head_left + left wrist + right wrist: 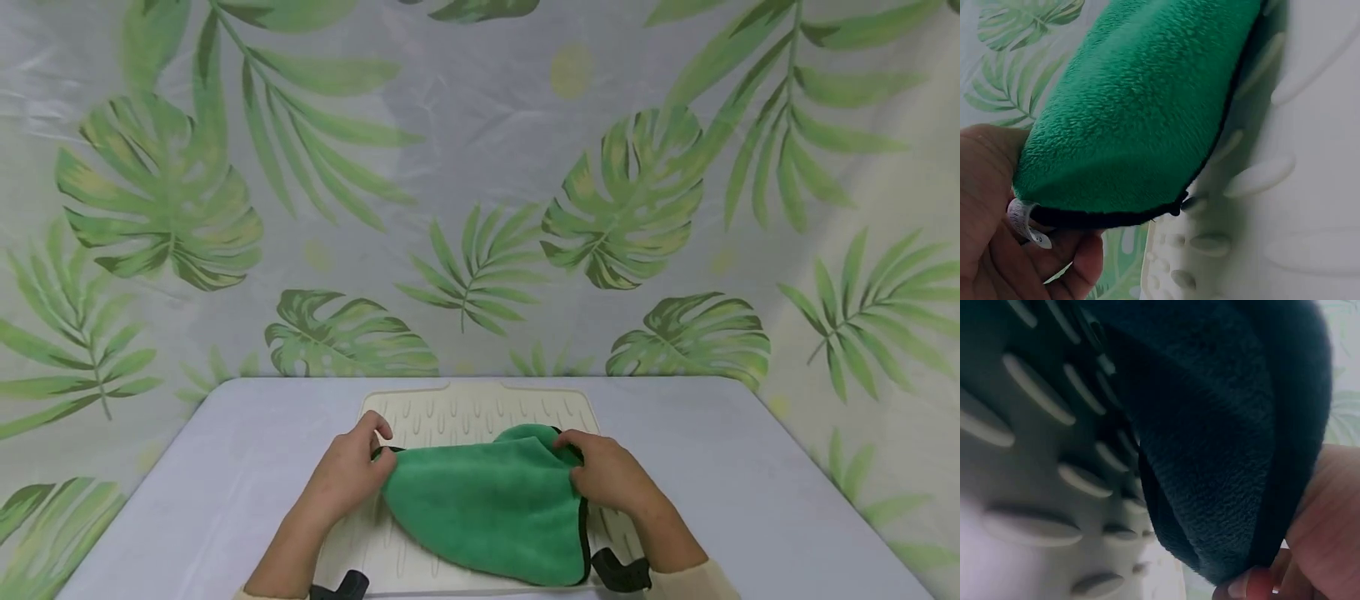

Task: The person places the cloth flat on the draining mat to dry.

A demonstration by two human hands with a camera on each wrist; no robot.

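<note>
A green plush cloth [480, 500] with dark edging hangs between my two hands above a cream ridged mat [360, 554]. My left hand [348, 471] pinches its upper left corner; a small white tag [1020, 219] sticks out beside the thumb in the left wrist view. At the upper right edge my right hand [609, 471] pinches the cloth, and part of the top is folded back there. In the right wrist view the cloth's shaded side [1210, 437] looks dark, with the fingertips gripping its lower end.
The mat lies on a white table [735, 467] and shows raised oval ridges [1032, 528]. Behind the table hangs a leaf-patterned sheet [480, 167]. Black wrist mounts [621, 572] sit near both forearms.
</note>
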